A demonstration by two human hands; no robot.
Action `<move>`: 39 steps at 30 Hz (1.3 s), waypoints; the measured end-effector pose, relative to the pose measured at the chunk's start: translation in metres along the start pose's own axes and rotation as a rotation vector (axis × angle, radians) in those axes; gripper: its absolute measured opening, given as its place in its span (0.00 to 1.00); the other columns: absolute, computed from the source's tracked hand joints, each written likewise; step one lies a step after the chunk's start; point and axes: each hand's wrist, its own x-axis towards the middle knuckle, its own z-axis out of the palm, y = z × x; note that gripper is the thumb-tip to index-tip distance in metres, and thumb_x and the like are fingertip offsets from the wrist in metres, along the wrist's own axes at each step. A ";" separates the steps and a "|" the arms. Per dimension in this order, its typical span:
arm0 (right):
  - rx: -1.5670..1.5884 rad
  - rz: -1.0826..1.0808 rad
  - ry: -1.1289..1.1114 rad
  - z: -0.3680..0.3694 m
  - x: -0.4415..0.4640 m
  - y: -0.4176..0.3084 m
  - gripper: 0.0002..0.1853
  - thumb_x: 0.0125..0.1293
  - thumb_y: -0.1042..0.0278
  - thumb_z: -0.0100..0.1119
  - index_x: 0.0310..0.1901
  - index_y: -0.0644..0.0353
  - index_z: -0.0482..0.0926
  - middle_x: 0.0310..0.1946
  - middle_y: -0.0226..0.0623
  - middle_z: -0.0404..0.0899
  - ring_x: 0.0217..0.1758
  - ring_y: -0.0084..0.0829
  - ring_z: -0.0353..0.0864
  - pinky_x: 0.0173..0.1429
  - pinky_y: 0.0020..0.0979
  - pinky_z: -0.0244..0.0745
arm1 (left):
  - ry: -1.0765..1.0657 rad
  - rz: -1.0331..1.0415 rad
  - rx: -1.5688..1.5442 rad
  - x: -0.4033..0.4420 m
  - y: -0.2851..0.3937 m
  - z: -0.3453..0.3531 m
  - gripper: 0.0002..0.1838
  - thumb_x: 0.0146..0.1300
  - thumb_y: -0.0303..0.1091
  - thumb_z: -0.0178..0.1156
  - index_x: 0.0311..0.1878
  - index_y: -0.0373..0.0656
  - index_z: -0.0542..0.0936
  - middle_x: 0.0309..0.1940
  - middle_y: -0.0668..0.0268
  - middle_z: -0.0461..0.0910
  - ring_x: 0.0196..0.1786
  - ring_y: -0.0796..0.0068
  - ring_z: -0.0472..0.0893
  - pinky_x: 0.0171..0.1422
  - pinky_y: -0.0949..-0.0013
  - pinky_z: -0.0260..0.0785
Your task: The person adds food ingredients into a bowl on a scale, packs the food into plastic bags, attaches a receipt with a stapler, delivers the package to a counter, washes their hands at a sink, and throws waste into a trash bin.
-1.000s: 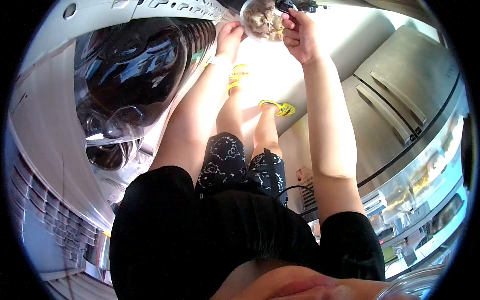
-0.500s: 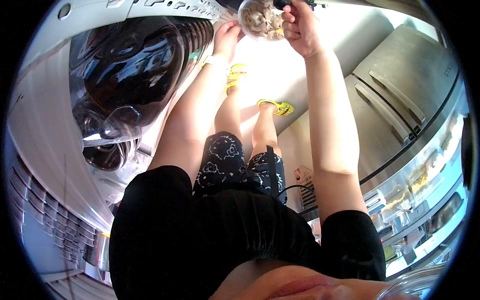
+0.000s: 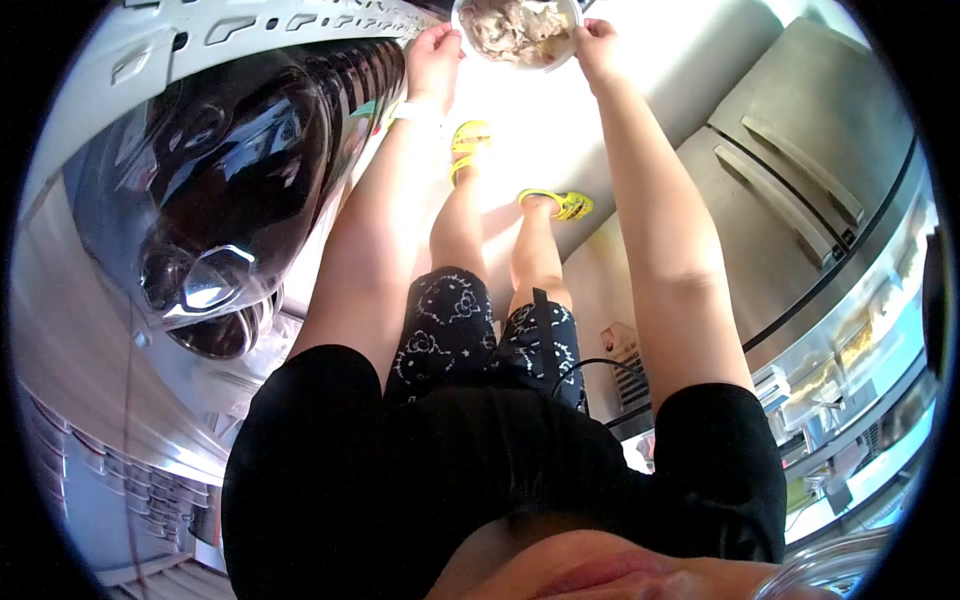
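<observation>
A round, pale bowl (image 3: 517,36) with pieces of light brown and whitish food in it is at the top of the view, partly cut off by the frame edge. My left hand (image 3: 435,60) has its fingers closed at the bowl's left rim. On the opposite side, my right hand (image 3: 599,50) pinches the right rim between thumb and fingers. Both arms are stretched forward, and a light band circles my left wrist.
Stacked dark plastic lids or containers (image 3: 240,170) in clear wrap lie at the left, beneath a white perforated rack (image 3: 260,22). A steel refrigerator (image 3: 800,150) stands at the right. Food containers (image 3: 850,350) line a counter beyond it. My feet in yellow shoes (image 3: 560,204) are below.
My right hand has let go of a black object, now out of view, and taken the bowl's right rim. The bowl and my left hand have shifted slightly up and left.
</observation>
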 end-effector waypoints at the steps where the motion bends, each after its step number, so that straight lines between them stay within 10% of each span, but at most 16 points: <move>1: 0.004 0.007 0.004 -0.003 -0.005 -0.001 0.17 0.61 0.64 0.56 0.48 0.65 0.76 0.33 0.34 0.80 0.34 0.24 0.76 0.41 0.26 0.74 | -0.008 -0.009 0.010 0.000 -0.001 0.000 0.11 0.65 0.28 0.58 0.49 0.34 0.76 0.35 0.68 0.79 0.34 0.81 0.74 0.40 0.77 0.68; 6: -0.045 0.041 -0.030 -0.013 -0.031 -0.007 0.20 0.59 0.60 0.61 0.49 0.63 0.77 0.42 0.45 0.82 0.46 0.38 0.82 0.53 0.36 0.74 | -0.004 -0.017 0.088 -0.016 0.010 0.004 0.10 0.64 0.27 0.56 0.46 0.33 0.78 0.36 0.66 0.81 0.33 0.80 0.76 0.39 0.76 0.70; 21: 0.333 0.163 0.173 -0.145 -0.274 0.003 0.11 0.52 0.68 0.61 0.36 0.63 0.76 0.25 0.35 0.77 0.29 0.24 0.75 0.36 0.28 0.73 | -0.445 -0.121 0.119 -0.195 0.082 0.014 0.10 0.69 0.24 0.50 0.51 0.31 0.72 0.48 0.59 0.77 0.50 0.73 0.78 0.58 0.71 0.71; 25: 0.417 0.213 0.285 -0.225 -0.330 -0.001 0.11 0.53 0.69 0.62 0.37 0.63 0.76 0.25 0.32 0.76 0.29 0.23 0.74 0.37 0.27 0.73 | -0.525 -0.238 0.243 -0.248 0.113 0.071 0.08 0.67 0.22 0.52 0.48 0.35 0.75 0.33 0.68 0.79 0.30 0.84 0.74 0.37 0.82 0.70; 39: 0.632 0.341 0.509 -0.499 -0.435 0.077 0.11 0.58 0.71 0.57 0.41 0.67 0.76 0.34 0.34 0.78 0.35 0.24 0.78 0.42 0.26 0.76 | -0.955 -0.288 0.543 -0.425 0.126 0.373 0.13 0.64 0.27 0.56 0.50 0.32 0.76 0.35 0.67 0.78 0.34 0.82 0.73 0.39 0.79 0.68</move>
